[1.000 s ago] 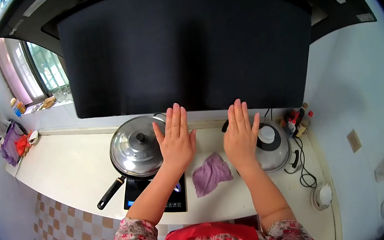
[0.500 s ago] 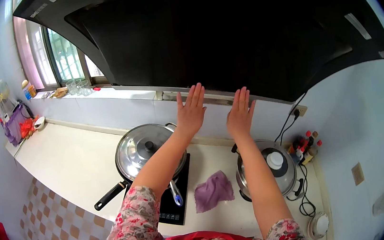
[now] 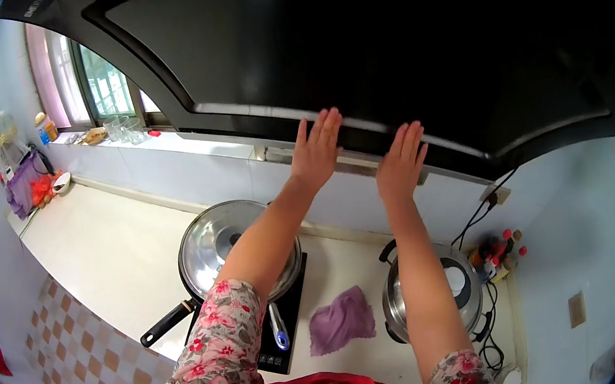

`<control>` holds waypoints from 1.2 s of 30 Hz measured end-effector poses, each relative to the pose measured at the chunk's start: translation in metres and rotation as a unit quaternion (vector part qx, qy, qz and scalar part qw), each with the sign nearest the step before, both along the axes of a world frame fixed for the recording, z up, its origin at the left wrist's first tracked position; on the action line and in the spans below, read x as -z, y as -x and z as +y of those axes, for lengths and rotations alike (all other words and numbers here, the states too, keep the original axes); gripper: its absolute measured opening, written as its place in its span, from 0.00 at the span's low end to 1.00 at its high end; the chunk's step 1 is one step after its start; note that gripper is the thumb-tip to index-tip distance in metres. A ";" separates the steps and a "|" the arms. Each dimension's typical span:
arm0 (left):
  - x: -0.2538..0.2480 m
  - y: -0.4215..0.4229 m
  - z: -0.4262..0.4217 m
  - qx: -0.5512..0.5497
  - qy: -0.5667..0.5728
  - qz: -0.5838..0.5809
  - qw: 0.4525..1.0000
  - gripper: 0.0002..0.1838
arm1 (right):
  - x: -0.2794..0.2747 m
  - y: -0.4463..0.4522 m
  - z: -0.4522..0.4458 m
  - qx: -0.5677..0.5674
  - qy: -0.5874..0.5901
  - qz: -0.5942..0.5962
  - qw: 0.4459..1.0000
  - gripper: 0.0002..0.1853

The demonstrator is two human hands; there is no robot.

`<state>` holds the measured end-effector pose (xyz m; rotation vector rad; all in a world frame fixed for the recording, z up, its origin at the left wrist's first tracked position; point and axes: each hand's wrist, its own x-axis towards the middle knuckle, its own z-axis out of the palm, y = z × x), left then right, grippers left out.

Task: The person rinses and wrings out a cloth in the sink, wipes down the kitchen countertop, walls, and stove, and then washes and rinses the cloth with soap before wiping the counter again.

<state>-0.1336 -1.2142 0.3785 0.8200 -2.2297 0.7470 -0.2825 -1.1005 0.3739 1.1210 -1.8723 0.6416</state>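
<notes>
My left hand (image 3: 315, 151) is raised with its fingers stretched out, the fingertips over the lower front edge of a black range hood (image 3: 381, 37). My right hand (image 3: 399, 165) lies flat in the same way, further right along that edge. Both palms face the hood, and neither hand holds anything. Whether the palms press on it is hard to see. A pale strip (image 3: 255, 111) runs along the hood's front, behind my fingertips. Below my left arm stands a frying pan with a metal lid (image 3: 202, 243). Under my right forearm is a steel lidded pot (image 3: 470, 299), partly covered.
The pan sits on a black induction cooker (image 3: 274, 360), beside a utensil handle with a blue end (image 3: 280, 333). A purple cloth (image 3: 341, 321) lies on the counter. Bottles (image 3: 495, 253) and cables (image 3: 491, 330) are at the right. Glasses (image 3: 123, 130) stand on the windowsill.
Both hands have moved up and slightly right, still flat against the hood area. The pale strip across the hood's front shows more clearly now. The view has shifted a little.
</notes>
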 end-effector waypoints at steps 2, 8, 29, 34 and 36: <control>0.001 0.006 -0.004 0.023 0.003 0.027 0.999 0.38 | -0.006 0.005 -0.004 -0.019 0.014 0.005 1.000 0.39; -0.003 0.004 0.008 0.057 -0.025 0.061 0.996 0.40 | -0.010 -0.006 0.000 0.003 0.003 -0.018 1.000 0.41; 0.299 -0.079 0.263 0.171 -0.527 0.038 0.832 0.38 | 0.402 -0.128 0.172 0.031 -0.356 -0.435 0.826 0.39; 0.332 -0.091 0.236 0.076 -0.533 -0.001 0.843 0.38 | 0.427 -0.116 0.143 0.085 -0.380 -0.347 0.853 0.43; 0.342 -0.093 0.226 0.060 -0.530 -0.005 0.846 0.38 | 0.380 -0.108 0.122 0.073 -0.355 -0.398 0.843 0.48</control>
